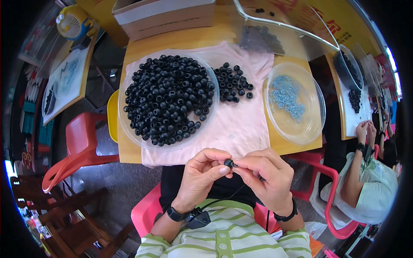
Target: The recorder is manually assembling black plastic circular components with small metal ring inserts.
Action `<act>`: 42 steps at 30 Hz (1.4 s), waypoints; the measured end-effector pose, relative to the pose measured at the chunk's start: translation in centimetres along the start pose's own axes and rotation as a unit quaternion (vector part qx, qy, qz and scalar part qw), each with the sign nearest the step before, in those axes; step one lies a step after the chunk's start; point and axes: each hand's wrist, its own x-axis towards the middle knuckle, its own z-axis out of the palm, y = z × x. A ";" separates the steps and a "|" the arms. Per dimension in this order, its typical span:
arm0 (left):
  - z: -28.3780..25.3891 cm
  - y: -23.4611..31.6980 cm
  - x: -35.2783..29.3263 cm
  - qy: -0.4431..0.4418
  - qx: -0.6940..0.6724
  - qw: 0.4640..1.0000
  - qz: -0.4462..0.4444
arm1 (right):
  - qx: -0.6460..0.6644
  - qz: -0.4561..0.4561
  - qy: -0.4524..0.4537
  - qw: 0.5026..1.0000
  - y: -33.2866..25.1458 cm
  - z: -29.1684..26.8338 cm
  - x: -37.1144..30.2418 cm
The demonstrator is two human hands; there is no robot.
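Observation:
My left hand [198, 175] pinches a small round black bead-like piece [227, 162] with a hole, above my lap at the table's near edge. The fingertips of my right hand [270, 177] hold a tiny metal spring [233, 164] against that piece's opening. Part of another dark piece [260, 177] shows among the right fingers. On the pink cloth [243, 124] a clear round tray [123, 122] is heaped with black pieces. A loose group of black pieces [234, 84] lies beside it. To the right, a clear plastic bowl [301, 135] holds many small springs [287, 94].
A cardboard box [165, 19] and a clear plastic bin [292, 32] with black pieces stand at the far side. A red chair [81, 137] is at the left. At the right, another person [365, 185] works at a table with black pieces.

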 end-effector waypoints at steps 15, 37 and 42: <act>-2.5 0.7 -0.4 0.024 -0.103 0.994 -0.015 | -0.077 -0.141 -0.061 0.985 0.0 2.1 2.4; -4.7 2.1 -1.1 -0.052 -0.125 0.991 0.008 | -0.379 -0.097 -0.182 0.902 2.3 8.4 11.4; -4.0 2.1 -1.2 -0.023 -0.095 0.995 -0.007 | -0.353 -0.111 -0.153 0.916 2.8 8.5 11.1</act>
